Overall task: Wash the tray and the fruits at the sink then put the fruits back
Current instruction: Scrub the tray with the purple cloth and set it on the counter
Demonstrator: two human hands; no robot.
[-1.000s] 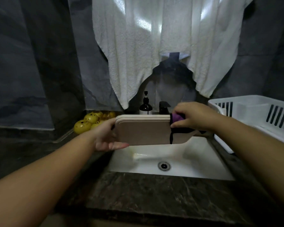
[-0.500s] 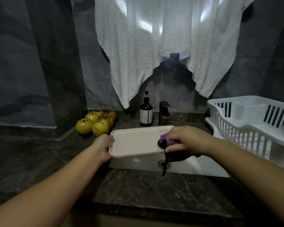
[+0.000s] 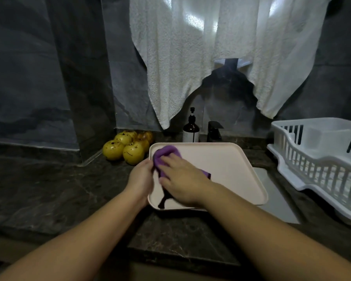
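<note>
Holding the pink tray (image 3: pixel 221 169) flat across the sink (image 3: pixel 276 197), the person steadies its near-left rim with the left hand (image 3: pixel 140 179), whose fingers curl over the edge; that grip probably keeps the tray from sliding while it is scrubbed. The right hand (image 3: pixel 182 181) presses a purple cloth (image 3: pixel 166 154) onto the tray's left part, fingers fairly flat on top of it, though whether they pinch the cloth I cannot tell. A dark strip of the cloth trails toward the tray's near edge. The tray lies face up, its long axis running left to right, slightly skewed so the far-left corner points toward the fruits (image 3: pixel 128 148). Those yellow, spotted fruits sit in a cluster on the counter (image 3: pixel 49 189) just beside that corner, apparently set aside until the tray is clean. A white dish rack (image 3: pixel 320 159) stands to the right of the sink.
</note>
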